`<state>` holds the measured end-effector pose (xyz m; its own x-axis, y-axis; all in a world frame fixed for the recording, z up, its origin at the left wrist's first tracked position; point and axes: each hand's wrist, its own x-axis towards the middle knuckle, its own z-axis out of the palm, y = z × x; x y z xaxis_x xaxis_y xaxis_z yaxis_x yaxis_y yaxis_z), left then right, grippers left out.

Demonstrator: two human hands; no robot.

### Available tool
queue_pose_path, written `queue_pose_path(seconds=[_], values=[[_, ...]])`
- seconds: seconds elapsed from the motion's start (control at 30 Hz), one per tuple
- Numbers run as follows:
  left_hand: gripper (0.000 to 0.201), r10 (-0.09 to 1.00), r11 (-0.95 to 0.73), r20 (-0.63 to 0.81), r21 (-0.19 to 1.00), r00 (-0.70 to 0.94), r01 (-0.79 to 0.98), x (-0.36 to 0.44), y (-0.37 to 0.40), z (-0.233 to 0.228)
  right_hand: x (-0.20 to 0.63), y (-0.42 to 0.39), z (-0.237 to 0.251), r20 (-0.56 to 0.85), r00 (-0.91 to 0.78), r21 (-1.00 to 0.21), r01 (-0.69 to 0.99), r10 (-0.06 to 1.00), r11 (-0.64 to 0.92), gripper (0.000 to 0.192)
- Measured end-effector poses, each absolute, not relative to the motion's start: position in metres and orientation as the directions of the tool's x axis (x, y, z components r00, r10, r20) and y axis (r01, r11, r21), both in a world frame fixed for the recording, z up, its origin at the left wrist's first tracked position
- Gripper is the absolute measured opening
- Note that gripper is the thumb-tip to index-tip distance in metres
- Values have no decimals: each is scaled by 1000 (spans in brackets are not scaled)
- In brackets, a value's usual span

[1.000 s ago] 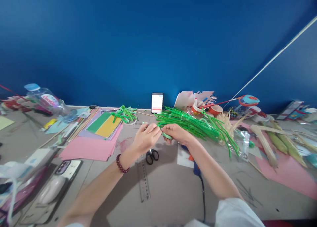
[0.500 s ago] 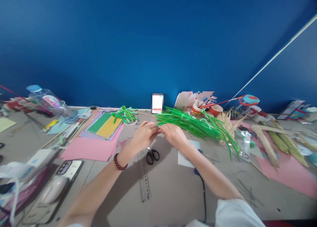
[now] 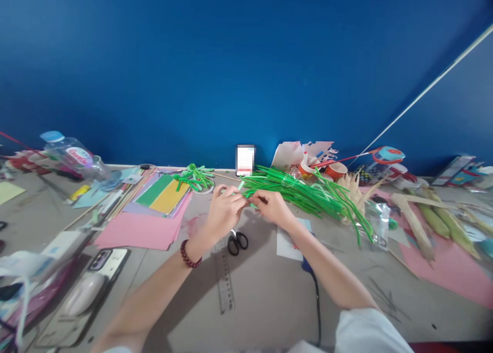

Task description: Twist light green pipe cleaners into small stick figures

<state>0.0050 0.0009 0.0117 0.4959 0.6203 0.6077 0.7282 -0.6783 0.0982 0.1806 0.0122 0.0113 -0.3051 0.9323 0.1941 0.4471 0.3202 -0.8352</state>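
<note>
Head view | left hand and right hand pinched on a pale green strip held between them above the worktop | strip's long axis runs left-right, hands equally near | green pipe cleaners just right, scissors below.

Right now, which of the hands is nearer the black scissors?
Left. The left hand hovers just above the scissors; the right hand sits farther off, up and to their right.

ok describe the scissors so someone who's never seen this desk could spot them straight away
Start at the grey table under the blue wall and find the person's two hands meeting mid-table. Just below them lie the scissors, beside the top of a clear ruler. Their two black loop handles set them apart.
</note>
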Motion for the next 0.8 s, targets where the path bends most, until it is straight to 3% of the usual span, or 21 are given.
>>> queue_pose_path(seconds=[0.07,0.17,0.3,0.4,0.5,0.6,0.7,0.8], values=[[25,589,-681,617,31,521,732,6,0,11,183,17,9,-12,-328,-942,321,944,100,33],[26,524,-671,654,-79,546,737,7,-1,9,186,24,3,-211,-404,-975,150,890,-163,43],[23,409,-634,714,-227,569,740,8,-4,6,187,26,-1,-295,-507,-937,-12,810,-350,44],[20,370,-610,737,-266,565,747,8,-4,4,187,26,-2,-292,-544,-922,-58,786,-383,44],[18,453,-609,712,-191,536,769,7,-2,5,185,25,-2,-227,-456,-968,10,861,-250,42],[15,568,-644,605,-95,558,759,6,1,11,182,21,2,19,-295,-950,293,955,109,33],[16,597,-691,533,-38,600,722,4,5,18,180,15,7,310,-298,-653,623,903,430,25],[17,591,-718,510,-22,625,696,1,7,22,178,10,8,416,-457,-329,730,786,599,24]])
